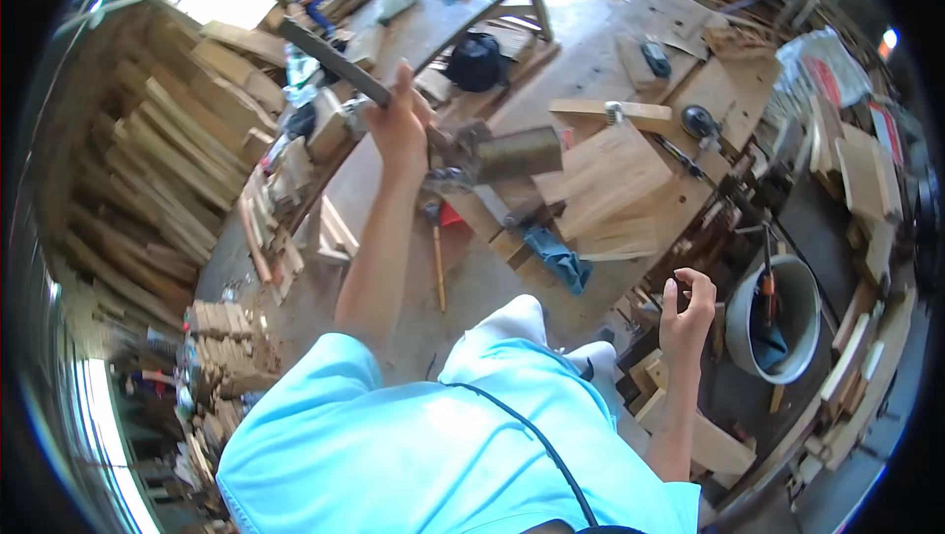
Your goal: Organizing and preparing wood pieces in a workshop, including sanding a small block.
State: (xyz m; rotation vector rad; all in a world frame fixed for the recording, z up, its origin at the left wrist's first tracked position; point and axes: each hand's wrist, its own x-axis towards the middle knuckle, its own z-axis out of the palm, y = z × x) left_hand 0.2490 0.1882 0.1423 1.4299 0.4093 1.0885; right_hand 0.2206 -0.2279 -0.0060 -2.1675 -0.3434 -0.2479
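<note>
My left hand (399, 130) is raised over the left side of the workbench, closed around one end of a long flat dark bar (335, 62). The bar slants away to the far left, and its exact kind is blurred. Just right of that hand sits a brownish block-like piece (520, 155) beside blurred metal parts, perhaps a vise. My right hand (687, 313) hangs off the bench's near right edge, fingers loosely bent and apart, holding nothing visible. A pale wooden board (605, 175) and a crumpled blue cloth (558, 260) lie on the bench between the hands.
A grey bucket (733, 332) with tools inside stands to the right. A wooden-handled tool (439, 263) lies left of the blue cloth. Timber planks (177, 155) lean along the left wall. A black cap-like item (477, 62) sits beyond the bench, near a table (482, 7).
</note>
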